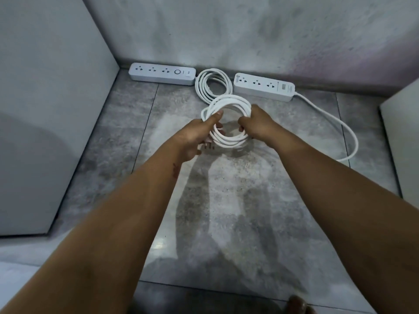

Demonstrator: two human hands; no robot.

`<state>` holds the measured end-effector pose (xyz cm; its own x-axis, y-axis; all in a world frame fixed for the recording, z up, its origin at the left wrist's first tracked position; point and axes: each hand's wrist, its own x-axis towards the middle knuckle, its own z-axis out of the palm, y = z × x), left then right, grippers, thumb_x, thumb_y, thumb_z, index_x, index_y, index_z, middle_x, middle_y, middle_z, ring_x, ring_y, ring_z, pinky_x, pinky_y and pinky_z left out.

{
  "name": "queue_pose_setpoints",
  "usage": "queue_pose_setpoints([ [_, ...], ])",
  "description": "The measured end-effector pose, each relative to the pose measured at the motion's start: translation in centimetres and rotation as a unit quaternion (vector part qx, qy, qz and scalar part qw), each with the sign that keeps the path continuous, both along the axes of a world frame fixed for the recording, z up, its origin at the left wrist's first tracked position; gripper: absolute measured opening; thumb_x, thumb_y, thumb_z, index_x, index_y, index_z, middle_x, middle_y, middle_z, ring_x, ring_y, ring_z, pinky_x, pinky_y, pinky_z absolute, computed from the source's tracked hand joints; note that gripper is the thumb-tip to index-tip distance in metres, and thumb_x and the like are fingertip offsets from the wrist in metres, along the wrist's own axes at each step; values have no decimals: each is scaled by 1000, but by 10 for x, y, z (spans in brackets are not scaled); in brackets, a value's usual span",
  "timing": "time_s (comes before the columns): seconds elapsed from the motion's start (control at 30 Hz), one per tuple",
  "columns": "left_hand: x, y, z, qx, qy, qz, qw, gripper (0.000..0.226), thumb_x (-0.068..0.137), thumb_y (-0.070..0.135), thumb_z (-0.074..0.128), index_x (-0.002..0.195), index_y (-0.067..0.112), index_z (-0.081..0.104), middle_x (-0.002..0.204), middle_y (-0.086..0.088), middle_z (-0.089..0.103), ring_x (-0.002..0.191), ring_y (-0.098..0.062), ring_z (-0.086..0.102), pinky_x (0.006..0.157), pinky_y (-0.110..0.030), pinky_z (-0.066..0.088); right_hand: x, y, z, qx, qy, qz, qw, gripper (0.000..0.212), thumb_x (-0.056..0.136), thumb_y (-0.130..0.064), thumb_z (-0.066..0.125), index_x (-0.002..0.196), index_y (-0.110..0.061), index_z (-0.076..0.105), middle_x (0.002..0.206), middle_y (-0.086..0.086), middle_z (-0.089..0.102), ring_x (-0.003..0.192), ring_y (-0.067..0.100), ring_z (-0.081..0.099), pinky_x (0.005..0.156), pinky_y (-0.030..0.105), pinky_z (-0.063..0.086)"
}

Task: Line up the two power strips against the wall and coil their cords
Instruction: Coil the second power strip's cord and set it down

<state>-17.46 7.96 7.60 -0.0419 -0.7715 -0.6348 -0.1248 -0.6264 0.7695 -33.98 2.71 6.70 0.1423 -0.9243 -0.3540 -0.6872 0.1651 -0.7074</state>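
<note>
Two white power strips lie along the foot of the back wall: the left strip (162, 73) and the right strip (264, 86), slightly angled. Between them rests a coiled white cord (205, 87) flat on the floor, joined to the left strip. Just above the floor in front of it I hold a second coil (229, 103) in both hands. My left hand (199, 134) grips its left side, thumb on top. My right hand (258, 124) grips its right side. A loose length of cord (340, 125) runs from the right strip's right end in a wide loop toward me.
Grey stone floor tiles (249, 200) spread below my arms. A pale cabinet side (52, 109) closes the left, and another pale panel (403, 141) stands at the right edge. A toe (297, 304) shows at the bottom.
</note>
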Motion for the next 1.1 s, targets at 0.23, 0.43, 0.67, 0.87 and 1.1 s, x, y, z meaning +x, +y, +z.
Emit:
queue_pose_setpoints([
  [0.23,6,-13,1,-92,-12,-30,995,44,86,44,69,120,17,63,95,-1,73,87,-19,70,79,-33,54,1,0,8,-19,41,85,995,21,93,-11,48,114,-10,47,78,5,60,64,17,59,51,27,45],
  [0.43,4,-18,13,-81,-115,-122,983,43,77,58,72,92,18,71,75,1,74,69,-18,73,65,-32,56,5,6,10,-7,54,145,988,13,93,-12,49,104,-14,44,83,7,62,65,16,61,53,26,45],
  [0.67,-11,-15,2,-110,27,50,992,23,88,39,69,78,19,62,60,-1,46,47,-14,46,67,-38,55,-7,11,9,-43,21,48,998,28,79,-33,64,100,-20,52,87,1,69,78,18,66,69,34,50],
  [0.87,-20,-19,-4,-116,64,175,975,25,91,42,65,86,17,64,45,7,44,40,-11,47,79,-47,57,-13,18,5,49,-18,10,999,55,69,-67,61,102,-23,62,93,-3,68,85,14,65,74,35,49],
  [1.1,-29,-15,0,-111,150,256,949,25,97,37,57,87,15,60,47,5,39,39,-9,45,62,-34,60,-17,13,3,96,-60,-17,993,53,67,-64,64,93,-18,70,98,4,68,87,18,63,81,36,51],
])
